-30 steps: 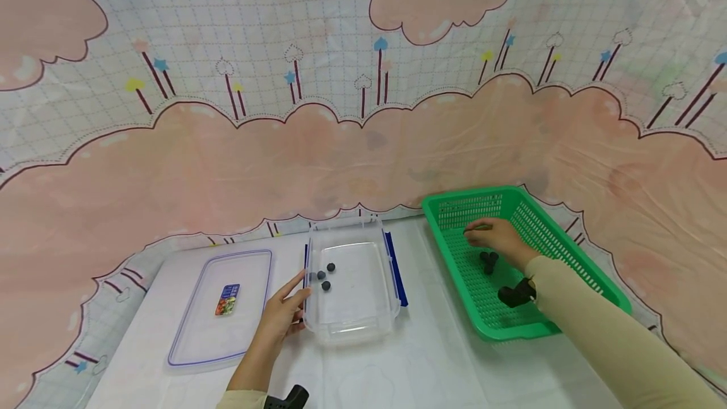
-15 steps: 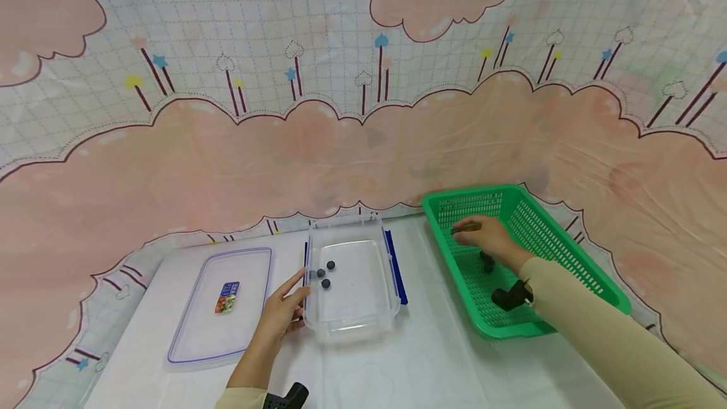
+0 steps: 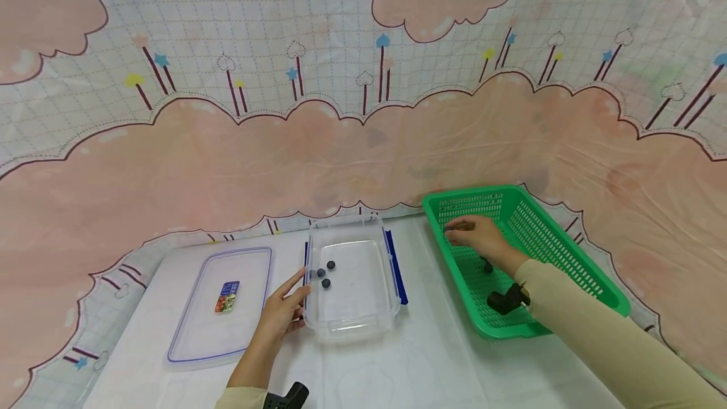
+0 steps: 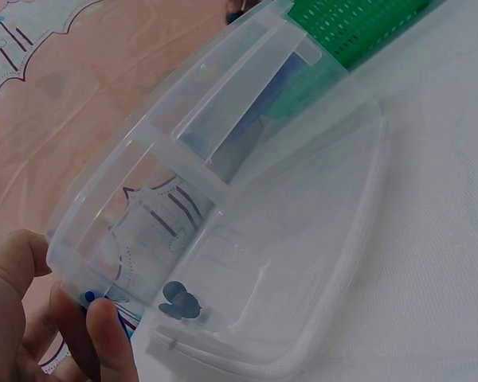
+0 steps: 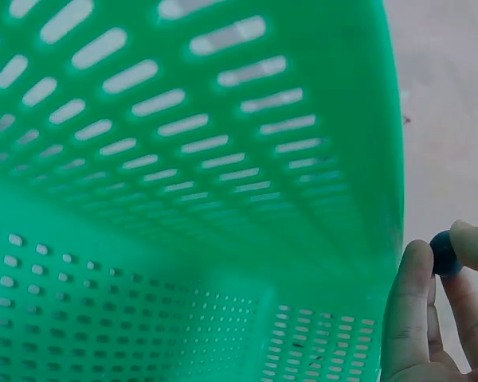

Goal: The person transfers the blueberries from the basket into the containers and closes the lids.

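Observation:
My right hand [image 3: 481, 236] is over the left side of the green basket [image 3: 471, 298]. In the right wrist view, thumb and fingertips pinch one round, dark blue blueberry [image 5: 444, 255] beside the basket's rim. More dark berries [image 3: 487, 266] lie on the basket floor, partly hidden by the hand. My left hand [image 3: 278, 314] grips the left wall of a clear plastic box [image 3: 358, 317]; in the left wrist view its fingers [image 4: 111, 338] curl at the box's corner. Three blueberries [image 3: 326, 283] lie in the left part of the box.
A clear lid [image 3: 195, 339] with a purple-blue edge and a colourful label [image 3: 227, 297] lies left of the box. Blue side clips [image 3: 396, 268] hang on the box's sides. A patterned cloth [image 3: 341, 163] rises behind the white table [image 3: 431, 358].
My right hand has moved left inside the basket, toward its left rim, with the blueberry pinched. The left hand and the box have stayed in place.

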A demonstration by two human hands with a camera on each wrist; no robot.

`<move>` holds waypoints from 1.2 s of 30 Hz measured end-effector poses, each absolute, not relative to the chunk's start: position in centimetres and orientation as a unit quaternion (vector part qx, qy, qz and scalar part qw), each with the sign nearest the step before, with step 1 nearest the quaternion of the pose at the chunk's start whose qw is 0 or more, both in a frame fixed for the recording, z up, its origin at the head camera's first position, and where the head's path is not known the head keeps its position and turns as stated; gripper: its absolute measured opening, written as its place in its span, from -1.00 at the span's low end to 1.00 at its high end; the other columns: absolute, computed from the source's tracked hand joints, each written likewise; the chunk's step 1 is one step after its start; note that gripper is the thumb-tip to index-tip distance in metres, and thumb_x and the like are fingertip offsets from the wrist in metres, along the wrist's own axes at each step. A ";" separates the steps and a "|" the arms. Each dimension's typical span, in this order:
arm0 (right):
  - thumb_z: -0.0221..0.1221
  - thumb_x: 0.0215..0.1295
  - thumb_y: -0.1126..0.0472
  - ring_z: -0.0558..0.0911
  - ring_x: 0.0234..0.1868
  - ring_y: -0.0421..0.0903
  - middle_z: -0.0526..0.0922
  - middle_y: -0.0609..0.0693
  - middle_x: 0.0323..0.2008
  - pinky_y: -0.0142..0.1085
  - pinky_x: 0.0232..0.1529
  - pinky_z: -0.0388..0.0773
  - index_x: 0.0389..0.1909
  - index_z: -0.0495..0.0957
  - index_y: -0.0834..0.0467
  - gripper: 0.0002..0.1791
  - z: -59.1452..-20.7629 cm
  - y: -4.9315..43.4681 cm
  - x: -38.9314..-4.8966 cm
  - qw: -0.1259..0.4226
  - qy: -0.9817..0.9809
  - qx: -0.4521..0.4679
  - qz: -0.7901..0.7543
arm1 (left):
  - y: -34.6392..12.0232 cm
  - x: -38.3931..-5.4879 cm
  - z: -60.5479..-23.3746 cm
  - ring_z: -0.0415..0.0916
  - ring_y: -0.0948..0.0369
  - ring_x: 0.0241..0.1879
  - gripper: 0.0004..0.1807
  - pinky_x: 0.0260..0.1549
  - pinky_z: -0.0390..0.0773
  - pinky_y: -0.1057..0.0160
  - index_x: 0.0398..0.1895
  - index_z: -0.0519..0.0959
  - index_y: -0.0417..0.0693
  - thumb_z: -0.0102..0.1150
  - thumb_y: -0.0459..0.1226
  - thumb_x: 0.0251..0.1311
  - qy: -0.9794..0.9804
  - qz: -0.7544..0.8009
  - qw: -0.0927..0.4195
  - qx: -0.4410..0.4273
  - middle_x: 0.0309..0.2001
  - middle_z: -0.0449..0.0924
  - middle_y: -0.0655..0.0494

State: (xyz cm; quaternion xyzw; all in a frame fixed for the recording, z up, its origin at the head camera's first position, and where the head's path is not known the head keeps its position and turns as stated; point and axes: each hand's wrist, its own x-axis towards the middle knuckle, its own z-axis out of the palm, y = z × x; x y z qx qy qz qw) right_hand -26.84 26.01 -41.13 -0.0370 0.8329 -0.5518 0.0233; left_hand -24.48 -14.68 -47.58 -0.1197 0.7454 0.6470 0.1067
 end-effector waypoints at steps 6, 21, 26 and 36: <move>0.23 0.35 0.21 0.69 -0.09 0.08 0.65 0.27 -0.02 0.03 0.04 0.60 0.11 0.54 0.34 -0.61 -41.1 24.9 -27.1 0.013 0.849 -0.040 -0.527 | -14.7 -24.5 -47.6 0.28 0.32 -0.57 -0.41 -0.54 0.55 0.33 0.43 0.35 0.24 0.16 -0.17 0.32 0.746 0.647 0.107 -0.120 -0.48 0.35 0.17; 0.29 0.29 0.19 0.72 -0.24 -0.01 0.69 0.22 -0.12 -0.18 -0.14 0.68 0.05 0.58 0.36 -0.60 -41.0 22.9 -27.9 0.008 0.855 -0.037 -0.518 | -14.7 -24.5 -47.4 0.28 0.31 -0.57 -0.41 -0.54 0.55 0.33 0.43 0.35 0.24 0.16 -0.17 0.33 0.748 0.643 0.107 -0.122 -0.45 0.36 0.16; 0.27 0.31 0.20 0.71 -0.17 0.09 0.67 0.24 -0.08 -0.17 -0.12 0.68 0.04 0.58 0.35 -0.62 -40.8 22.7 -28.0 0.014 0.852 -0.039 -0.522 | -14.8 -24.4 -47.3 0.28 0.32 -0.57 -0.41 -0.54 0.54 0.33 0.44 0.34 0.22 0.16 -0.16 0.34 0.748 0.645 0.106 -0.116 -0.46 0.36 0.16; 0.29 0.29 0.18 0.71 -0.18 0.02 0.69 0.18 -0.10 -0.11 -0.06 0.66 0.02 0.61 0.28 -0.65 -40.1 22.0 -28.2 0.024 0.854 -0.024 -0.519 | -14.7 -24.2 -47.4 0.28 0.32 -0.56 -0.41 -0.55 0.54 0.34 0.44 0.34 0.23 0.17 -0.16 0.33 0.746 0.647 0.106 -0.117 -0.48 0.36 0.16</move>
